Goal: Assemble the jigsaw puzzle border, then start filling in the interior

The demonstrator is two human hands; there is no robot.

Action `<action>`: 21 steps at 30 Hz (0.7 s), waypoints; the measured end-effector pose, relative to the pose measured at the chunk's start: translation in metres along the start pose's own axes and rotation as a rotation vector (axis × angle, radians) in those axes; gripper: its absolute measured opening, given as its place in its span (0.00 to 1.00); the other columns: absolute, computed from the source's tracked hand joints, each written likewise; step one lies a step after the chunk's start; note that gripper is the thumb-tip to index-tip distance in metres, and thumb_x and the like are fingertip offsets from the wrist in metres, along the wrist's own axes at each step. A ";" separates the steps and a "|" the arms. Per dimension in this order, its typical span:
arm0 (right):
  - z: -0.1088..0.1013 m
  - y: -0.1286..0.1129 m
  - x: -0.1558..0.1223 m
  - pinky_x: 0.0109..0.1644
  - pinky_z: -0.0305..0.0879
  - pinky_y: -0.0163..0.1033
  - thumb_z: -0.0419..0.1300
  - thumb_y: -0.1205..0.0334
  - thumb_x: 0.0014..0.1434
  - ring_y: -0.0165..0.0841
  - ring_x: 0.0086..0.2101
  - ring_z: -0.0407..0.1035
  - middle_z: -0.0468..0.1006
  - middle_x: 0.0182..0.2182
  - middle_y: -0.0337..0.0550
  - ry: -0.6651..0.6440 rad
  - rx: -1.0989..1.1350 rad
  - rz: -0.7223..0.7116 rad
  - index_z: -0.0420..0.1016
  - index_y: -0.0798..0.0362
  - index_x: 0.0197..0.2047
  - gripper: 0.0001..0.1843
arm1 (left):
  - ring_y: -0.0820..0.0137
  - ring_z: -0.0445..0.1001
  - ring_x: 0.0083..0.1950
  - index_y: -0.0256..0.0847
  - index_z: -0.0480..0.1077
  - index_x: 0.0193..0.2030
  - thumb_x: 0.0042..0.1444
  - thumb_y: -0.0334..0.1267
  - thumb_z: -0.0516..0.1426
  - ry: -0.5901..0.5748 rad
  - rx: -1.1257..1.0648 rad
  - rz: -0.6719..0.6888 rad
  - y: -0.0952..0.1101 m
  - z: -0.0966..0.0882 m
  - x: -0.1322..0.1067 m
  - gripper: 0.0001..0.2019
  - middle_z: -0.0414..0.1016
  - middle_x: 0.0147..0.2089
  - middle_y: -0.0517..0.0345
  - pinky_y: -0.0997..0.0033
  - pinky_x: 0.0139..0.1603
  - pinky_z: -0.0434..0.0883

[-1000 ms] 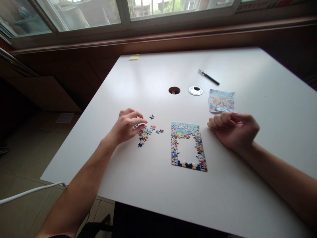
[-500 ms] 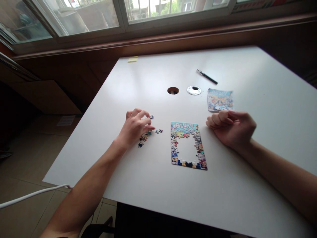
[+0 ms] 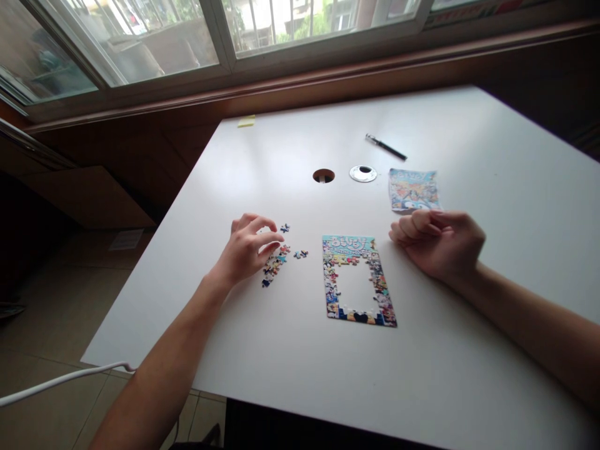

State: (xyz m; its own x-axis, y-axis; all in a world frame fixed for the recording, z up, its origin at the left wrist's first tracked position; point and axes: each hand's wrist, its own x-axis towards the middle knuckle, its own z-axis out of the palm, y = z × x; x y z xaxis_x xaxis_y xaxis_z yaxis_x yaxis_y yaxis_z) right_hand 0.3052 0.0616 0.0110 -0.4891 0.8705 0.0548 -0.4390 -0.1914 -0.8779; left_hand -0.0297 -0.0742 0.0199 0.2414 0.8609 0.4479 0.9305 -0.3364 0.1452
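My left hand (image 3: 247, 248) hovers at the left edge of a small pile of jigsaw pieces (image 3: 274, 267), with its fingers curved and apart and nothing seen between them. One loose piece (image 3: 285, 229) lies just beyond its fingertips, and a few more pieces (image 3: 300, 254) lie right of the pile. In the middle of the table sits the jigsaw puzzle (image 3: 334, 305), its border filled with colourful pieces around a bare white centre. My right hand (image 3: 438, 244) rests as a loose fist to the right of the puzzle, below a picture sheet (image 3: 413, 189); no object shows in it.
The white table (image 3: 281, 350) has a round cable hole (image 3: 323, 176) with its metal cover (image 3: 363, 174) beside it. A black pen (image 3: 386, 147) lies farther back. A yellow sticky note (image 3: 246, 121) is at the far left edge, and a white cable (image 3: 65, 379) hangs at the near left.
My left hand has drawn slightly back to the left, its thumb and fingers farther from the pieces, uncovering more of the pile. My right hand stays in place. The camera view has shifted slightly.
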 end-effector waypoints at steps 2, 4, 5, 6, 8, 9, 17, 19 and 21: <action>0.000 0.000 0.000 0.29 0.37 0.45 0.51 0.58 0.54 0.31 0.20 0.41 0.44 0.16 0.37 -0.001 0.005 0.007 0.51 0.51 0.17 0.18 | 0.61 0.66 0.56 0.51 0.79 0.41 0.63 0.33 0.60 -0.029 -0.017 0.029 0.002 0.000 0.000 0.07 0.77 0.50 0.58 0.58 0.53 0.59; 0.000 0.001 0.000 0.29 0.37 0.46 0.51 0.58 0.54 0.31 0.21 0.41 0.44 0.16 0.37 0.000 0.007 0.008 0.51 0.51 0.16 0.18 | 0.60 0.66 0.57 0.51 0.79 0.42 0.63 0.32 0.60 -0.040 -0.021 0.032 0.001 -0.001 0.000 0.09 0.77 0.51 0.57 0.58 0.54 0.59; 0.001 0.001 -0.001 0.29 0.37 0.46 0.51 0.58 0.54 0.31 0.21 0.41 0.44 0.16 0.37 0.000 0.005 0.004 0.51 0.51 0.16 0.18 | 0.60 0.66 0.57 0.51 0.79 0.43 0.63 0.31 0.60 -0.038 -0.017 0.024 0.000 -0.002 0.000 0.09 0.77 0.51 0.57 0.57 0.54 0.59; 0.001 0.000 -0.001 0.29 0.37 0.46 0.51 0.58 0.54 0.31 0.21 0.41 0.43 0.16 0.37 -0.001 0.003 0.001 0.51 0.51 0.16 0.18 | 0.60 0.66 0.57 0.50 0.79 0.43 0.63 0.31 0.60 -0.031 -0.007 0.009 -0.002 -0.003 0.000 0.09 0.77 0.51 0.57 0.57 0.54 0.59; 0.003 0.000 -0.001 0.29 0.36 0.46 0.51 0.59 0.54 0.31 0.21 0.41 0.43 0.16 0.37 -0.001 -0.002 -0.002 0.51 0.52 0.16 0.18 | 0.60 0.67 0.56 0.49 0.79 0.42 0.62 0.31 0.60 -0.007 0.029 -0.036 -0.009 -0.008 -0.002 0.09 0.77 0.51 0.57 0.57 0.54 0.60; 0.003 0.000 -0.001 0.29 0.36 0.46 0.51 0.59 0.54 0.31 0.21 0.41 0.43 0.16 0.37 -0.001 -0.003 -0.001 0.51 0.52 0.17 0.18 | 0.60 0.67 0.55 0.49 0.79 0.41 0.62 0.31 0.60 0.010 0.051 -0.064 -0.012 -0.010 -0.002 0.08 0.77 0.50 0.57 0.57 0.53 0.60; 0.001 -0.001 -0.002 0.29 0.37 0.46 0.52 0.58 0.54 0.30 0.21 0.41 0.44 0.16 0.37 0.013 0.005 0.002 0.50 0.52 0.17 0.19 | 0.60 0.67 0.52 0.46 0.80 0.35 0.59 0.31 0.61 0.022 0.066 -0.154 -0.032 -0.025 -0.008 0.06 0.78 0.47 0.56 0.56 0.52 0.62; 0.000 0.000 -0.001 0.29 0.37 0.46 0.52 0.58 0.54 0.30 0.21 0.41 0.44 0.16 0.36 0.016 0.009 0.006 0.50 0.52 0.17 0.18 | 0.61 0.67 0.51 0.46 0.79 0.34 0.58 0.32 0.62 -0.039 -0.020 -0.119 -0.029 -0.028 -0.008 0.05 0.77 0.46 0.57 0.56 0.54 0.63; 0.000 0.000 -0.001 0.29 0.37 0.46 0.52 0.58 0.54 0.30 0.21 0.41 0.44 0.16 0.36 0.018 0.011 0.007 0.50 0.52 0.17 0.18 | 0.61 0.67 0.52 0.47 0.79 0.34 0.57 0.33 0.63 -0.114 -0.111 -0.089 -0.023 -0.031 -0.006 0.04 0.76 0.46 0.57 0.56 0.56 0.64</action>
State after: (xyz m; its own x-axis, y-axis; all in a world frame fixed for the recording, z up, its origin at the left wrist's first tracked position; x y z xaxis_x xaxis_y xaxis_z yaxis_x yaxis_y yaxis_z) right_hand 0.3060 0.0610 0.0109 -0.4786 0.8771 0.0400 -0.4442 -0.2025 -0.8728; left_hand -0.0615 -0.0839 0.0412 0.1945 0.9248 0.3271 0.9151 -0.2912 0.2790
